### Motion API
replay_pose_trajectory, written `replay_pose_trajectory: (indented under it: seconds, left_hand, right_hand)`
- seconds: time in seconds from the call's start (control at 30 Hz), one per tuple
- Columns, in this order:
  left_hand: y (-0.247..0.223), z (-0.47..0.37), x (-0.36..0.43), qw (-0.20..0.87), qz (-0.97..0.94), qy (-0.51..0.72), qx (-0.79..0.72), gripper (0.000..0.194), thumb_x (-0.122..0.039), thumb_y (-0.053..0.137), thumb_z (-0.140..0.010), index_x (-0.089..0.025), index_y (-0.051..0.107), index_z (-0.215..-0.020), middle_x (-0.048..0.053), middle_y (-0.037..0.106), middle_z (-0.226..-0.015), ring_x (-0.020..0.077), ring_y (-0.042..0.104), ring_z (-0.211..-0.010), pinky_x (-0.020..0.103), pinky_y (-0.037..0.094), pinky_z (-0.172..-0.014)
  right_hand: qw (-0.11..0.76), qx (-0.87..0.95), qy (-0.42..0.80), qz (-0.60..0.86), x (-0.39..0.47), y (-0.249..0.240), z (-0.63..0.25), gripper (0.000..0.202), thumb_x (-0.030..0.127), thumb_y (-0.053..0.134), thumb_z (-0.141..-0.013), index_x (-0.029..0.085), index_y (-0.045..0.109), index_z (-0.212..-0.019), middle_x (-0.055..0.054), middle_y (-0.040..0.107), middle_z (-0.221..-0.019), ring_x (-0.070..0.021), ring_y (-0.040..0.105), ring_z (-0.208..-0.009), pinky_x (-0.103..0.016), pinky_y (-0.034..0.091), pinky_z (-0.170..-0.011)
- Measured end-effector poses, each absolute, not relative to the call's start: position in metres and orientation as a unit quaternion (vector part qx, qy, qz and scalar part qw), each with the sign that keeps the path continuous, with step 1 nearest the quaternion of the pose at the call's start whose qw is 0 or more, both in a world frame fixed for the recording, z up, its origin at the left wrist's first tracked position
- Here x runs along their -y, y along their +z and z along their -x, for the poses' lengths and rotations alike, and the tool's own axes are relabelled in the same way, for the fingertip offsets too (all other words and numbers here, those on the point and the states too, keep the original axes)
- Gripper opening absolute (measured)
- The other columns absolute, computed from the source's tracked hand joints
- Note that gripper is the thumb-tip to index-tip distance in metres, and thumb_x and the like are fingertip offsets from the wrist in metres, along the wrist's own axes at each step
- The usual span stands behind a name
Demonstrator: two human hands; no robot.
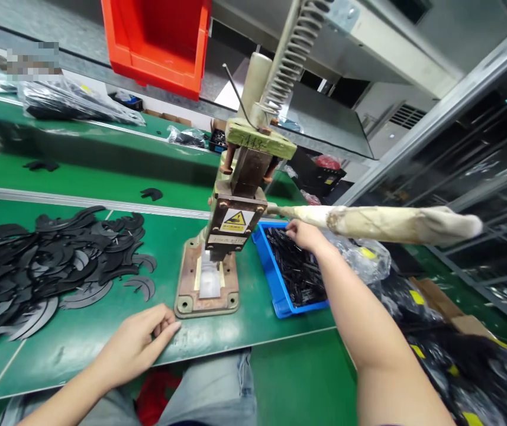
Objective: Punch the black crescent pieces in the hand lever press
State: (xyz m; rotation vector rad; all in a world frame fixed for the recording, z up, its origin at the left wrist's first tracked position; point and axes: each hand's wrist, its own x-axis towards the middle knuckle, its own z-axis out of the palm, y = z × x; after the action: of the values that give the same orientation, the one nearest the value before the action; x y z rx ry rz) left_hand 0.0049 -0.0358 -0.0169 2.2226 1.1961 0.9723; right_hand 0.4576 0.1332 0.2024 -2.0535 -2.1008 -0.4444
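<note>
Bright, cool light covers the glossy green counter point(253, 313), leaving a soft sheen near its front edge, while small glints speckle the thin black parts point(297, 266). The dark metal racks point(484, 171) at right look dim and blurred, stretched by wide-angle distortion.

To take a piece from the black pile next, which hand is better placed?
Likely the left hand: it is nearer the pile, on the same side of the press. The right hand is at the blue bin, on the other side.
</note>
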Motion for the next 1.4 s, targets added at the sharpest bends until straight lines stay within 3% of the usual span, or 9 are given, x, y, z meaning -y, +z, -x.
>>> replay_pose_trajectory:
  seconds: [0.17, 0.33, 0.63, 0.87, 1.0, 1.17, 1.4]
  left_hand:
    - [-0.015, -0.006, 0.038, 0.225, -0.801, 0.338, -0.439, 0.026, -0.047, 0.057, -0.102, -0.026, 0.064, -0.089, -0.002, 0.065, -0.075, 0.0169, 0.062, -0.068, 0.027, 0.048, -0.068]
    - [-0.012, -0.008, 0.043, 0.219, -0.803, 0.325, -0.449, 0.029, -0.050, 0.055, -0.103, -0.026, 0.064, -0.089, -0.002, 0.066, -0.076, 0.0177, 0.063, -0.071, 0.028, 0.048, -0.070]
    - [-0.011, -0.011, 0.047, 0.197, -0.804, 0.326, -0.456, 0.032, -0.051, 0.053, -0.103, -0.025, 0.064, -0.090, 0.000, 0.068, -0.079, 0.0183, 0.065, -0.073, 0.027, 0.046, -0.067]
    - [-0.008, -0.008, 0.046, 0.252, -0.771, 0.372, -0.451, 0.032, -0.051, 0.056, -0.102, -0.024, 0.064, -0.090, 0.000, 0.066, -0.078, 0.0176, 0.061, -0.073, 0.028, 0.048, -0.069]
    - [0.000, -0.013, 0.052, 0.274, -0.717, 0.453, -0.453, 0.030, -0.050, 0.059, -0.100, -0.022, 0.064, -0.089, -0.001, 0.062, -0.076, 0.0159, 0.057, -0.069, 0.028, 0.048, -0.066]
    - [0.019, -0.034, 0.074, 0.299, -0.717, 0.481, -0.406, 0.022, -0.043, 0.062, -0.100, -0.022, 0.064, -0.096, 0.001, 0.064, -0.083, 0.0162, 0.060, -0.077, 0.029, 0.051, -0.073]
    - [0.033, -0.046, 0.092, 0.352, -0.726, 0.462, -0.368, 0.024, -0.041, 0.066, -0.098, -0.023, 0.064, -0.113, 0.005, 0.070, -0.100, 0.0179, 0.066, -0.083, 0.034, 0.056, -0.080]
  right_hand:
    - [0.038, 0.719, -0.057, 0.691, -0.085, 0.167, -0.461, 0.038, 0.045, 0.066, -0.099, 0.018, 0.065, -0.127, -0.009, 0.069, -0.127, -0.0195, 0.069, -0.110, -0.042, 0.062, -0.097]
    - [0.077, 0.713, -0.075, 0.692, -0.090, 0.156, -0.443, 0.041, 0.045, 0.064, -0.100, 0.019, 0.063, -0.132, -0.010, 0.065, -0.135, -0.0223, 0.066, -0.119, -0.047, 0.060, -0.103]
    - [0.101, 0.707, -0.096, 0.693, -0.107, 0.161, -0.417, 0.040, 0.045, 0.066, -0.099, 0.019, 0.064, -0.129, -0.010, 0.066, -0.133, -0.0219, 0.066, -0.117, -0.046, 0.060, -0.102]
    - [0.252, 0.718, -0.114, 0.639, -0.050, 0.178, -0.417, 0.027, 0.038, 0.063, -0.100, 0.018, 0.069, -0.117, -0.009, 0.071, -0.114, -0.0213, 0.068, -0.108, -0.046, 0.059, -0.102]
    - [0.358, 0.777, -0.092, 0.509, 0.014, 0.152, -0.383, 0.025, 0.034, 0.056, -0.102, 0.025, 0.071, -0.121, -0.009, 0.073, -0.118, -0.0220, 0.069, -0.112, -0.044, 0.058, -0.105]
    - [0.433, 0.815, -0.020, 0.385, 0.071, 0.081, -0.327, 0.050, 0.026, 0.062, -0.099, 0.032, 0.053, -0.148, -0.005, 0.076, -0.111, -0.0212, 0.073, -0.100, -0.044, 0.063, -0.096]
    - [0.475, 0.822, 0.045, 0.312, 0.079, 0.041, -0.285, 0.063, 0.017, 0.064, -0.097, 0.033, 0.044, -0.154, -0.004, 0.078, -0.109, -0.0199, 0.075, -0.097, -0.042, 0.066, -0.091]
